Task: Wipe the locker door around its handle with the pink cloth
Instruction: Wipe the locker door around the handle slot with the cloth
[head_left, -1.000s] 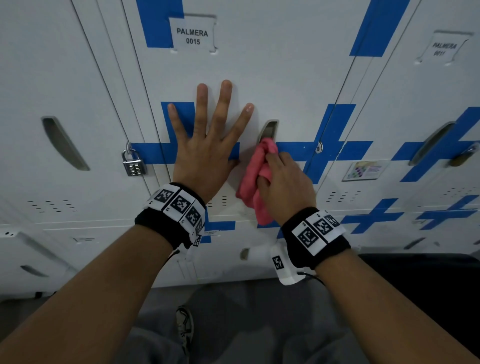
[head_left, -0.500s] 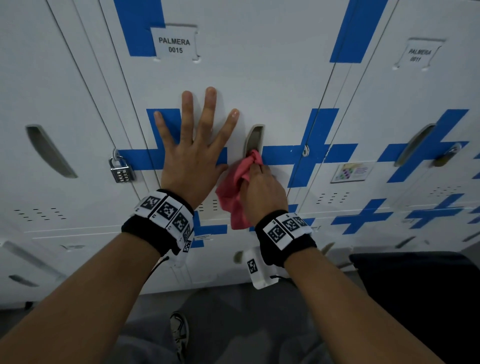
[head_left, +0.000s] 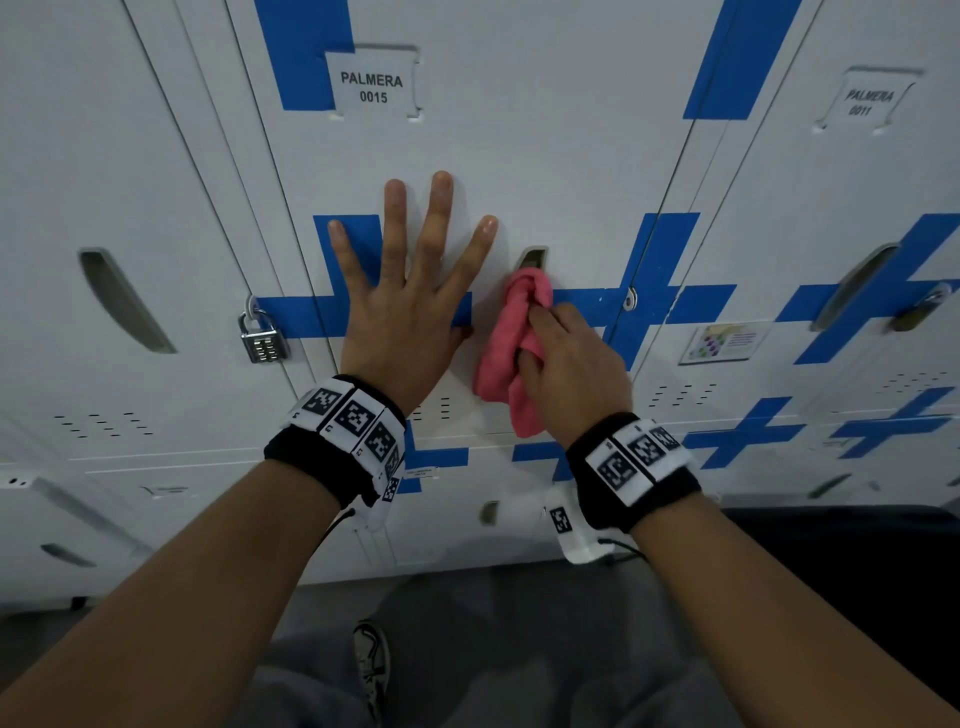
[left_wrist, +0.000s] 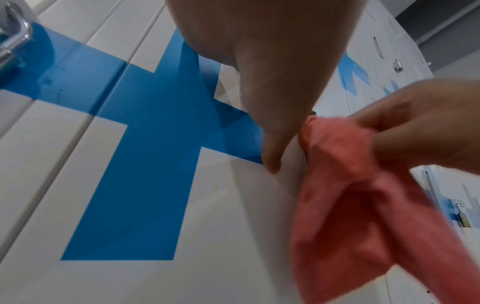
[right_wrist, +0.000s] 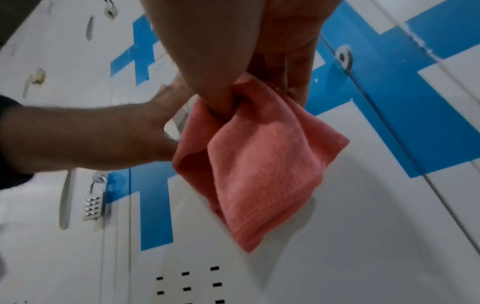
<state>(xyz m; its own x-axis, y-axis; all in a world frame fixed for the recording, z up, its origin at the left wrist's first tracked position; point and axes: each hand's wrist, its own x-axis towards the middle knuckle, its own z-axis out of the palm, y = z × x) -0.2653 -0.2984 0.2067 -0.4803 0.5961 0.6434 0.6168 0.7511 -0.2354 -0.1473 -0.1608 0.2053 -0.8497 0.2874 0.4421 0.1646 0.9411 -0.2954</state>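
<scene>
The white locker door (head_left: 519, 171) labelled PALMERA 0015 carries a blue cross and a recessed grey handle (head_left: 533, 256). My left hand (head_left: 410, 291) lies flat on the door left of the handle, fingers spread straight. My right hand (head_left: 563, 358) grips the bunched pink cloth (head_left: 511, 343) and presses its top end against the door just below the handle, covering the handle's lower part. The cloth's loose end hangs down below my fist (right_wrist: 259, 168). In the left wrist view the pink cloth (left_wrist: 350, 195) hangs beside my left thumb (left_wrist: 272, 156).
A combination padlock (head_left: 262, 338) hangs on the locker to the left. A hasp eye (head_left: 630, 299) sits at the door's right edge. The neighbouring lockers have their own handles (head_left: 854, 286) and one more padlock (head_left: 922, 312). Below are grey floor and a shoe (head_left: 371, 660).
My right hand has slid the cloth up from under the handle, so it again covers the handle's lower end. The left hand stays flat on the door.
</scene>
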